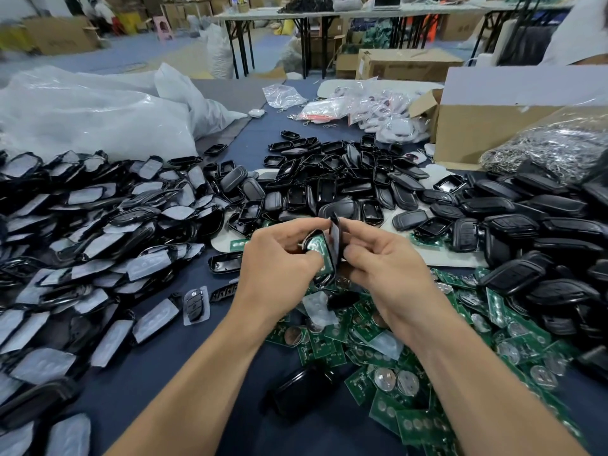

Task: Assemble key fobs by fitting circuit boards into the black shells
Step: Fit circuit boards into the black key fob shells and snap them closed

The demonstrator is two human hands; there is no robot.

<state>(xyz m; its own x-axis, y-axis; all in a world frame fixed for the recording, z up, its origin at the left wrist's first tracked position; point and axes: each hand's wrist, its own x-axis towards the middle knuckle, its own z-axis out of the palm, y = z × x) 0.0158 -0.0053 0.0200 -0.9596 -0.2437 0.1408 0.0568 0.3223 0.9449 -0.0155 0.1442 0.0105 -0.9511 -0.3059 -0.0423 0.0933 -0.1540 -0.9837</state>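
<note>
Partly, left hand point(279, 258) hides the circuit board point(316, 244) inside its shell point(324, 278).

— How do the arms lie?
— The left forearm point(197, 373) and right forearm point(460, 357) are bare and run up from the lower edge, converging at the middle.
— The left hand point(279, 261)?
— Its back faces the camera, with fingers point(296, 225) and thumb curled round a black shell point(330, 269).
— And the right hand point(391, 268)?
— It's just beside the left, thumb and forefinger pinching a black cover point(336, 238), the other fingers loosely curled below.

bare forearms point(204, 366), left hand point(279, 261), right hand point(391, 268)
</note>
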